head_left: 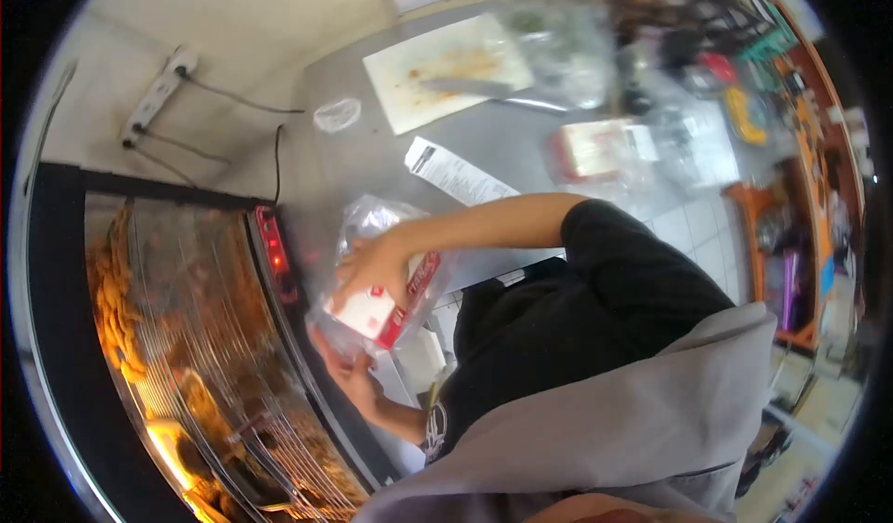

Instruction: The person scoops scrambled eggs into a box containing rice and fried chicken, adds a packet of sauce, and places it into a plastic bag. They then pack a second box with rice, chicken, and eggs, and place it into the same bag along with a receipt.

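Note:
A white and red box point(363, 314) sits inside a clear plastic bag point(377, 211) at the near left end of the metal table. My right hand point(377, 267) lies across the top of the box, its fingers wrapped over the side. At the lower edge of the bag, my left hand point(353, 374) pinches the plastic near the box's corner; some of its fingertips are hidden. A printed paper slip point(460, 174) lies on the table just beyond the bag.
A lit glass warmer with fried food point(200, 374) borders the left. Farther back on the metal table point(344, 165) lie a stained cutting board point(446, 67), a knife point(465, 86), a second bagged box point(595, 151) and plastic bags point(558, 49). A power strip point(158, 100) hangs on the wall.

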